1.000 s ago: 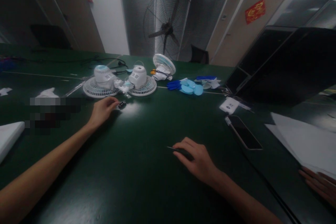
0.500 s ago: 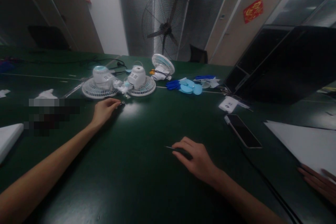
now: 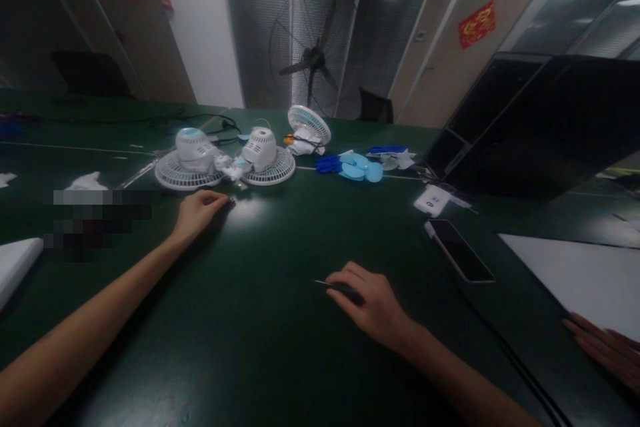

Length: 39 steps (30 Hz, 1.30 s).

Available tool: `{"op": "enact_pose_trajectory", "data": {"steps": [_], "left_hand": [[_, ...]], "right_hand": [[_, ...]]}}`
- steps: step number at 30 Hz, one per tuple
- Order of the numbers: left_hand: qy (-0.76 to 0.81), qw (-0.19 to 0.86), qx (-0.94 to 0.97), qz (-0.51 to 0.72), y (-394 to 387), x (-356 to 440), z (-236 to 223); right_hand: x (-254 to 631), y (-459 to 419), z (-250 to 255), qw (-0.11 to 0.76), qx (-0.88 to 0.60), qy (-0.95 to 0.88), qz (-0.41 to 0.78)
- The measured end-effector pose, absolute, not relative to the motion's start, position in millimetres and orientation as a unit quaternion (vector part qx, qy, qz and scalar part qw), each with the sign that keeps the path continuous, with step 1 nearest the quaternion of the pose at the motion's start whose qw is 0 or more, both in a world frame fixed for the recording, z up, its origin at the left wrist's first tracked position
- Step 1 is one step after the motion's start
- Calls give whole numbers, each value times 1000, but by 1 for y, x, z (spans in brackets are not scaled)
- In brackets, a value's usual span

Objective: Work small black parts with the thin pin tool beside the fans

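Observation:
My right hand [image 3: 373,300] is closed around the dark handle of a small screwdriver [image 3: 345,289], low over the green table; its thin metal shaft points left. My left hand [image 3: 199,213] reaches further out and pinches at the tabletop, beside a tiny dark, partly shiny thing [image 3: 232,201] whose kind is too small to make out. Just beyond that hand lie two white fan heads, one on the left [image 3: 193,159] and one on the right [image 3: 265,157], grilles down. Part of the left hand's grip is hidden behind its own fingers.
Further back a third small fan [image 3: 307,130] leans beside blue fan blades [image 3: 361,167] and blue gloves [image 3: 327,163]. To the right are a phone [image 3: 461,251], a white box [image 3: 433,200], a dark monitor [image 3: 540,127], and another person's hand [image 3: 605,347] near white paper [image 3: 575,273].
The view has shifted very slightly. Both hands stay nearly where they were, with the screwdriver still in my right hand.

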<state>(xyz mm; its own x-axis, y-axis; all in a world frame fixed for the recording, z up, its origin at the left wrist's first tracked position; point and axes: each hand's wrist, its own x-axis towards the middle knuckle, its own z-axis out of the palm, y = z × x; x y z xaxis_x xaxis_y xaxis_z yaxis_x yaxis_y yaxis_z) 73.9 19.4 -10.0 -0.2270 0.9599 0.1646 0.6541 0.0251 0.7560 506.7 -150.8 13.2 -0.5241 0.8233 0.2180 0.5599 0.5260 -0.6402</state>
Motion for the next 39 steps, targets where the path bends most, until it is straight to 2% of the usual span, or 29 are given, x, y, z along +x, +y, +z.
{"op": "enact_pose_trajectory", "data": {"steps": [4, 11, 18, 22, 29, 39], "left_hand": [[666, 207, 618, 362, 17, 76, -8], [601, 118, 744, 267, 3, 95, 0], [565, 112, 782, 238, -1, 97, 3], [493, 159, 822, 235, -19, 123, 5], [336, 334, 856, 207, -89, 212, 1], [325, 389, 837, 207, -94, 218, 4]], "right_hand": [[507, -151, 13, 249, -420, -837, 248], [508, -151, 12, 266, -418, -832, 250], [507, -151, 17, 258, -432, -829, 245], [500, -149, 19, 253, -433, -833, 235], [498, -149, 15, 255, -438, -832, 223], [498, -150, 15, 227, -441, -846, 195]]}}
